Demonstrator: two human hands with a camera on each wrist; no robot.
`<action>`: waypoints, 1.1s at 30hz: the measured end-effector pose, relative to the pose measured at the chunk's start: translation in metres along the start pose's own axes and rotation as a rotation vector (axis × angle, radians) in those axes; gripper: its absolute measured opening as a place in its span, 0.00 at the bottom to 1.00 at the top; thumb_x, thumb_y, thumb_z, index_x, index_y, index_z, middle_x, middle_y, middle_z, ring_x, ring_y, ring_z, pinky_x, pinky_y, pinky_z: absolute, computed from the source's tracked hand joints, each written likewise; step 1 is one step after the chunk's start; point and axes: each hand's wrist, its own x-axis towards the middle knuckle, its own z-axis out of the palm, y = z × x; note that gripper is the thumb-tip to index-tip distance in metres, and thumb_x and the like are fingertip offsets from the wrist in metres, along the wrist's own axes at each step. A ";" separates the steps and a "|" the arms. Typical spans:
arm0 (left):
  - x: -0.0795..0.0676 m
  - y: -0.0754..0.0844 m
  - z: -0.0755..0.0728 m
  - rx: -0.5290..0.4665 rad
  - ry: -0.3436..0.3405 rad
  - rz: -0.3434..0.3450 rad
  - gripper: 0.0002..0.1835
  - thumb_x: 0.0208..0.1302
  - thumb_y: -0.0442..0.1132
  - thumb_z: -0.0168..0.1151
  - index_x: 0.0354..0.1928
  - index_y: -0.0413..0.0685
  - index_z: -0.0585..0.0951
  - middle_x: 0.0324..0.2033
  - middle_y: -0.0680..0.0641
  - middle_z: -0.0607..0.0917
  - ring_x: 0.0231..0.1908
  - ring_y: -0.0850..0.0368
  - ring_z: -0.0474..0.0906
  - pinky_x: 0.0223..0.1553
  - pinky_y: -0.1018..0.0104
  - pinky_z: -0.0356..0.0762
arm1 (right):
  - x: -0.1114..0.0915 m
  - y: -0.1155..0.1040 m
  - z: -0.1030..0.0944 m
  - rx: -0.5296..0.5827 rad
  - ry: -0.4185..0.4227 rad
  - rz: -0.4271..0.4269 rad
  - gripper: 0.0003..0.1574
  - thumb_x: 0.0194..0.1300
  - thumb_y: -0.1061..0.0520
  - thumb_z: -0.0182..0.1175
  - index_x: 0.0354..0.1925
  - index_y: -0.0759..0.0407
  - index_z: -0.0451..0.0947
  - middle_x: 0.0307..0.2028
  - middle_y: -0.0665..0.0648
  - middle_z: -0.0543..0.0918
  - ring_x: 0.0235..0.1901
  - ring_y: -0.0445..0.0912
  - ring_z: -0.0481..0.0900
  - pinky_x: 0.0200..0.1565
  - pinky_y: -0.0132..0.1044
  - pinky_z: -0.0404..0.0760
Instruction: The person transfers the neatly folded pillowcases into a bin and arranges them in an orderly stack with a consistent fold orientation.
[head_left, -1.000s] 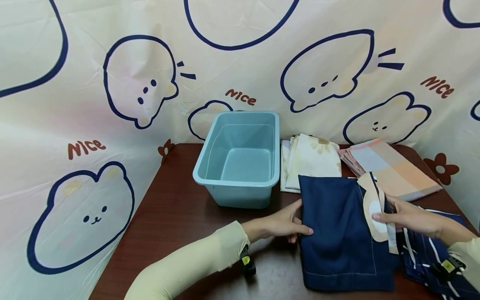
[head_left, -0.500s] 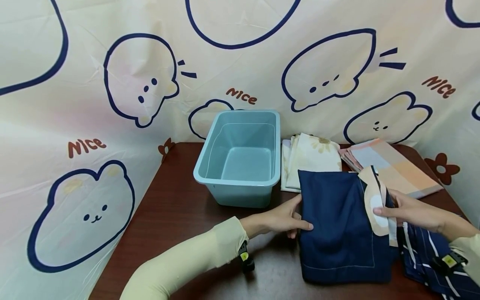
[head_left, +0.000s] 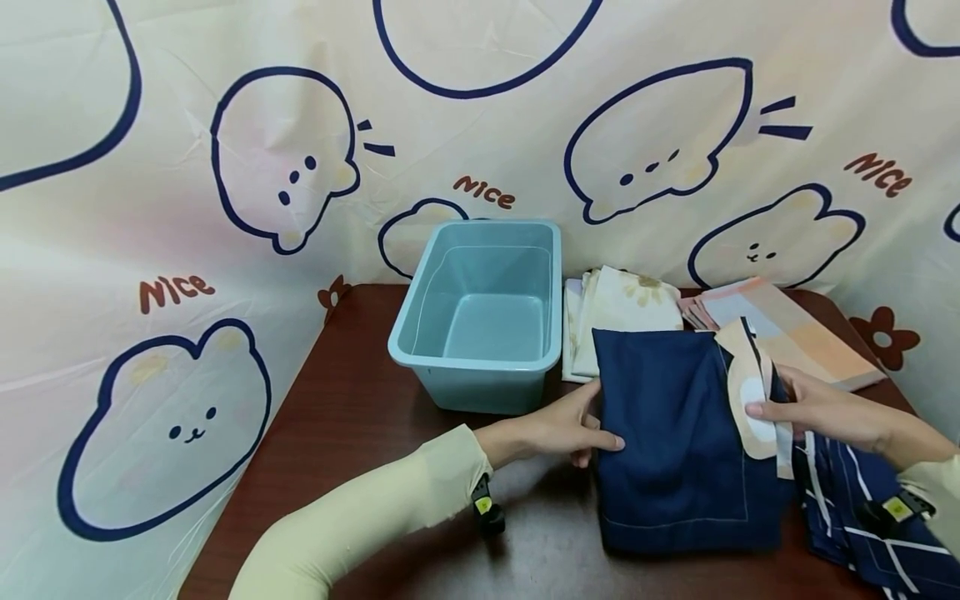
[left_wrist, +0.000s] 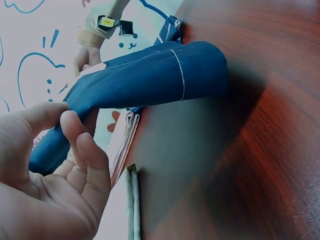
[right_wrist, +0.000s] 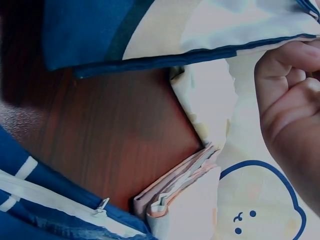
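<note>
A folded navy cloth point(head_left: 667, 442) with a beige and white printed patch near its right edge hangs between both hands. My left hand point(head_left: 555, 429) pinches its left edge between thumb and fingers, as the left wrist view of the cloth point(left_wrist: 135, 80) also shows. At the opposite edge, my right hand point(head_left: 832, 412) grips the cloth, thumb on the white part of the patch. In the left wrist view a shadow lies beneath the cloth, which is held above the table. The right fingertips are partly cut off in the right wrist view.
A light blue plastic tub point(head_left: 476, 364) stands at the back of the dark wooden table point(head_left: 337, 417). Right of it lie a folded cream flowered cloth point(head_left: 637, 304) and a folded orange checked cloth point(head_left: 802, 333). A navy, white-striped cloth point(head_left: 885, 517) with a zipper point(right_wrist: 100, 210) lies at the front right.
Both hands have moved the navy cloth slightly upward in the head view, away from the front of the table. They keep their hold on it. The tub and other cloths stay put.
</note>
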 end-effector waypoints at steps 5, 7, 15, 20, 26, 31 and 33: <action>-0.001 0.006 -0.002 0.019 0.006 0.004 0.49 0.69 0.32 0.63 0.79 0.71 0.45 0.14 0.47 0.78 0.11 0.59 0.73 0.19 0.67 0.74 | 0.002 -0.004 -0.003 0.047 -0.040 -0.040 0.25 0.80 0.58 0.46 0.64 0.31 0.55 0.38 0.46 0.82 0.37 0.47 0.80 0.36 0.40 0.80; -0.001 0.008 -0.003 0.031 0.009 0.004 0.49 0.69 0.32 0.63 0.80 0.70 0.45 0.14 0.48 0.78 0.12 0.59 0.73 0.19 0.66 0.74 | 0.003 -0.006 -0.005 0.068 -0.060 -0.058 0.27 0.80 0.58 0.45 0.64 0.27 0.54 0.41 0.46 0.84 0.39 0.45 0.83 0.39 0.39 0.83; 0.000 0.018 -0.006 0.056 0.034 -0.010 0.46 0.69 0.34 0.64 0.79 0.67 0.48 0.14 0.48 0.78 0.12 0.59 0.73 0.20 0.66 0.75 | 0.006 -0.010 -0.014 0.129 -0.088 -0.054 0.30 0.81 0.59 0.43 0.72 0.44 0.45 0.48 0.47 0.87 0.45 0.43 0.86 0.46 0.39 0.86; -0.001 0.025 -0.007 0.052 0.030 -0.011 0.47 0.69 0.35 0.64 0.78 0.70 0.47 0.15 0.49 0.78 0.12 0.58 0.73 0.20 0.67 0.74 | 0.006 -0.013 -0.019 0.105 -0.068 -0.016 0.43 0.81 0.58 0.43 0.76 0.64 0.27 0.47 0.46 0.87 0.45 0.42 0.86 0.46 0.38 0.86; -0.002 0.034 -0.009 0.072 0.042 -0.005 0.48 0.70 0.36 0.64 0.78 0.75 0.45 0.14 0.48 0.78 0.13 0.57 0.73 0.20 0.68 0.74 | 0.006 -0.015 -0.023 0.076 -0.031 -0.002 0.40 0.82 0.57 0.43 0.77 0.56 0.32 0.44 0.45 0.86 0.43 0.41 0.85 0.44 0.36 0.84; -0.003 0.040 -0.011 0.082 0.056 0.001 0.50 0.70 0.37 0.64 0.78 0.79 0.43 0.14 0.48 0.78 0.13 0.56 0.73 0.20 0.67 0.75 | 0.007 -0.019 -0.026 0.179 -0.085 -0.088 0.26 0.81 0.61 0.42 0.64 0.29 0.54 0.45 0.48 0.88 0.43 0.44 0.87 0.44 0.40 0.87; -0.005 0.043 -0.012 0.084 0.062 0.009 0.50 0.70 0.38 0.64 0.78 0.80 0.43 0.15 0.48 0.79 0.13 0.57 0.74 0.20 0.67 0.75 | 0.007 -0.023 -0.028 0.197 -0.098 -0.109 0.26 0.81 0.62 0.41 0.63 0.30 0.56 0.45 0.49 0.88 0.43 0.45 0.88 0.44 0.41 0.88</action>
